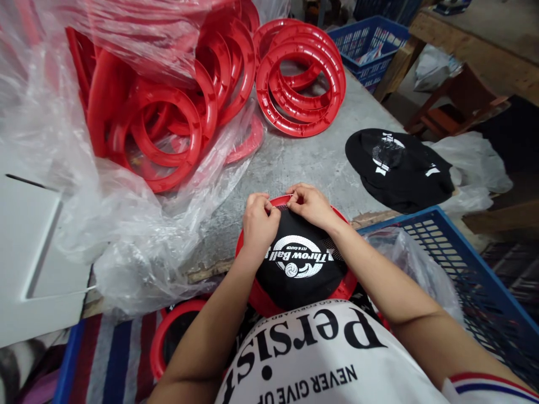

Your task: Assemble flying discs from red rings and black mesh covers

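Against my body lies a red plastic ring with a black printed fabric disc stretched inside it; white lettering reads "Throw Ball". At its far edge my left hand pinches the fabric's rim against the ring. Close beside it, my right hand is also closed on that rim, thumb and fingers together. The fingertips of both hands nearly meet. My forearms cover parts of the ring's sides.
Red rings lie stacked on the grey table; more fill a clear plastic bag at left. Black fabric discs lie at right. A blue crate stands at lower right, another blue basket behind. A red-rimmed disc sits lower left.
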`<state>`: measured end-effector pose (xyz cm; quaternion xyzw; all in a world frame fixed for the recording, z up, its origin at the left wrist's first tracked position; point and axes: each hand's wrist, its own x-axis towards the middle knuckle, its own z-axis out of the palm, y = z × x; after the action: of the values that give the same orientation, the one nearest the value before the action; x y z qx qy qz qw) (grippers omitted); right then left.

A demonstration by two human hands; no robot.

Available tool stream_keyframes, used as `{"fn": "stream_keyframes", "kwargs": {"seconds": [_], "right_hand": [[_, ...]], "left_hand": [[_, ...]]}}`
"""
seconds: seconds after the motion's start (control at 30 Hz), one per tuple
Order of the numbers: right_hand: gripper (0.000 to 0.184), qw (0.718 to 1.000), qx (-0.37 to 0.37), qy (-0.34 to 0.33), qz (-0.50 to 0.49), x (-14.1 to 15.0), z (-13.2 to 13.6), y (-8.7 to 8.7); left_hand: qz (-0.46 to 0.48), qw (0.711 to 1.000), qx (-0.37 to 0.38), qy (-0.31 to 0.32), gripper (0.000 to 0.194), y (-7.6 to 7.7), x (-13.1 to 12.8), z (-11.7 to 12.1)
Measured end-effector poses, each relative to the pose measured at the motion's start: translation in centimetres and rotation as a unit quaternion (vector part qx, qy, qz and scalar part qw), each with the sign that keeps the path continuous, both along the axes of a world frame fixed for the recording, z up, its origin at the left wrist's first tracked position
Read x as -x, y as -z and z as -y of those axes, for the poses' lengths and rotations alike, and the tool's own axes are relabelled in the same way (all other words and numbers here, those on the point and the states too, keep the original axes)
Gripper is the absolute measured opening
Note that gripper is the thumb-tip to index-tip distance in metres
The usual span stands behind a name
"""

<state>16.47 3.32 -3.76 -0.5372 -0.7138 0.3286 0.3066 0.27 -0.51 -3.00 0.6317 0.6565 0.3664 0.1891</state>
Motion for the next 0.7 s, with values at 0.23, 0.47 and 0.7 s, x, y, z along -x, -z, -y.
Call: {"fn": "stream_keyframes", "kwargs": {"seconds": [0.23,0.47,0.7], "right_hand": [[0.017,1.000,0.006,0.021,0.003,0.41,0.00,-0.22],[0.017,1.000,0.016,-0.001,-0.002,0.12,-0.30,0.05],[0.013,0.999,0.003,0.025,0.022,0.32,-0.36,0.18]], "left_hand": [[0.006,1.000,-0.017,-0.022,0.021,0.22,-0.07,-0.03],[0.006,1.000,-0.019,-0.015,0.025,0.35,0.14,0.04],[-0.001,0.999,-0.001,0.041,0.018,0.30,0.76,0.52]]}}
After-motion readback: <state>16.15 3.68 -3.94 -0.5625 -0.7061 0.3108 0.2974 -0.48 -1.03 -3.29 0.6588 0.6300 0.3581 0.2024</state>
